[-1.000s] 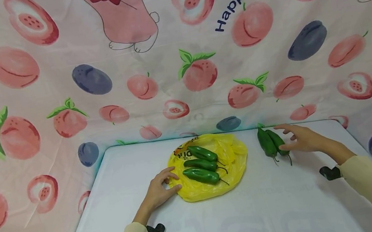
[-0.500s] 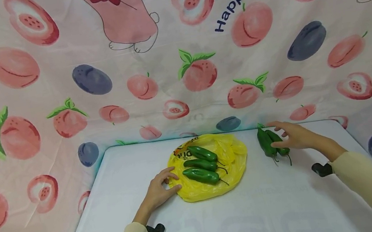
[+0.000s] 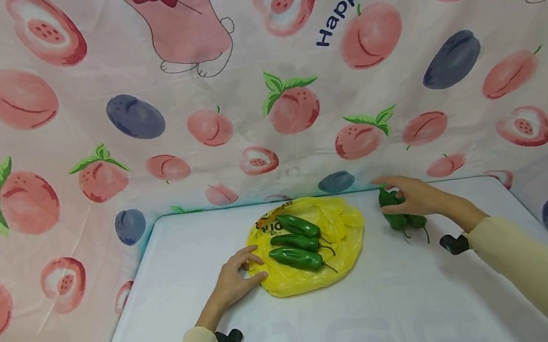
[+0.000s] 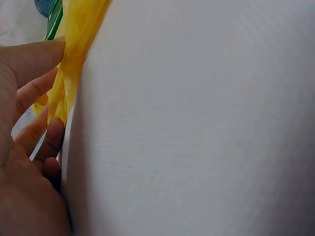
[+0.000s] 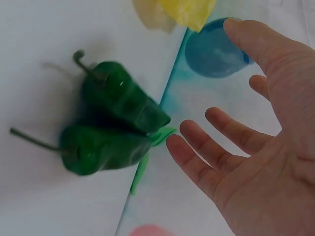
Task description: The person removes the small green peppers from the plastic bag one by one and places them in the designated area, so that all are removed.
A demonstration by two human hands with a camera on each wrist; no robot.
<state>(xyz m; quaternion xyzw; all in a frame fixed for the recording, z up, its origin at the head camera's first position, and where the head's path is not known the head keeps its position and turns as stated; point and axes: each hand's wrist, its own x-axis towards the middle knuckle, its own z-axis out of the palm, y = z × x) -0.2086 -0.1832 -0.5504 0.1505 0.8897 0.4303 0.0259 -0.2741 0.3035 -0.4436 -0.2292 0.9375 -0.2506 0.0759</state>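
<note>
Three green peppers (image 3: 295, 258) lie side by side on a flattened yellow plastic bag (image 3: 348, 252) in the head view. My left hand (image 3: 232, 278) rests at the bag's left edge, thumb and fingertips touching the crumpled plastic (image 4: 74, 64) with a gap between them. Two more green peppers (image 3: 395, 221) lie together at the back right, stems toward me. Over them hovers my right hand (image 3: 412, 197), thumb and fingers spread, hiding part of both. The right wrist view shows this pair of peppers (image 5: 118, 98) beside the spread fingers (image 5: 192, 152), apart from them.
The white table (image 3: 331, 329) ends at a back edge against a cloth (image 3: 244, 116) printed with peaches and plums. A small black device (image 3: 231, 340) sits at the left wrist, another black device (image 3: 454, 244) at the right.
My right hand has moved left and slightly back, from the right side of the pepper pair to over it. The left hand, the bag and the peppers have not moved.
</note>
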